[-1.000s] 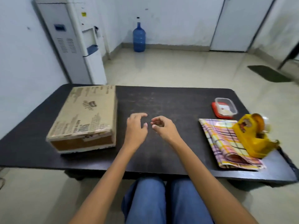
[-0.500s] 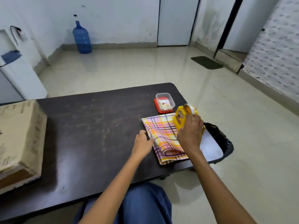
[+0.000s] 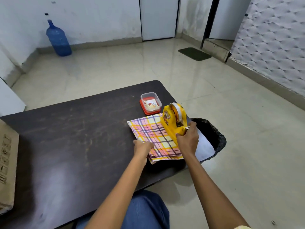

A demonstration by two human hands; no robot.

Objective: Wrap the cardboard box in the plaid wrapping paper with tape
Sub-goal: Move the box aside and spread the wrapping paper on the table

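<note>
A cardboard box [image 3: 6, 171] lies at the far left edge of a dark desk [image 3: 74, 138], well apart from both grips. Near the desk's right end, the left hand [image 3: 142, 148] curls its grip on the near left edge of the folded plaid wrapping paper [image 3: 153, 133]. Just right of it, the right hand [image 3: 188, 139] has its grip closed round the near end of a yellow tape dispenser [image 3: 173, 119] standing over the paper. The step in hand looks like freeing the paper. Next, the dispenser likely needs setting aside so the sheet can be unfolded.
</note>
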